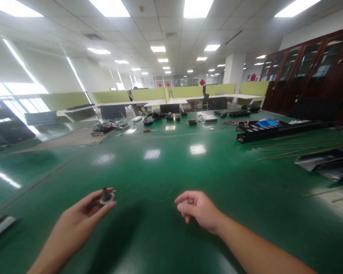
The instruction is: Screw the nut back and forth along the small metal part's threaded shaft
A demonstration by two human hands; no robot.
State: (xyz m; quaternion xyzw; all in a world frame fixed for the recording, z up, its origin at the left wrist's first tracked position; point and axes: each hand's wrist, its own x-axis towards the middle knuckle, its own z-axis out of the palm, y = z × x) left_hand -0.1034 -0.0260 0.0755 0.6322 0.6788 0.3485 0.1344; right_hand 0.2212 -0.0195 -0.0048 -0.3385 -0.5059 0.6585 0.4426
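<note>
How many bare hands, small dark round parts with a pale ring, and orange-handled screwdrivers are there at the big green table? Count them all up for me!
Bare hands: 2 (left hand, right hand)
Small dark round part with a pale ring: 1
Orange-handled screwdriver: 1
Total: 4

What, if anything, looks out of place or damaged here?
The thin rods at right lie askew, fanned at differing angles. At left, a brown patch with an uneven edge interrupts the green tabletop; damage or a laid sheet, I cannot tell. The small part in the left hand is too blurred to judge. No spill shows.
</note>
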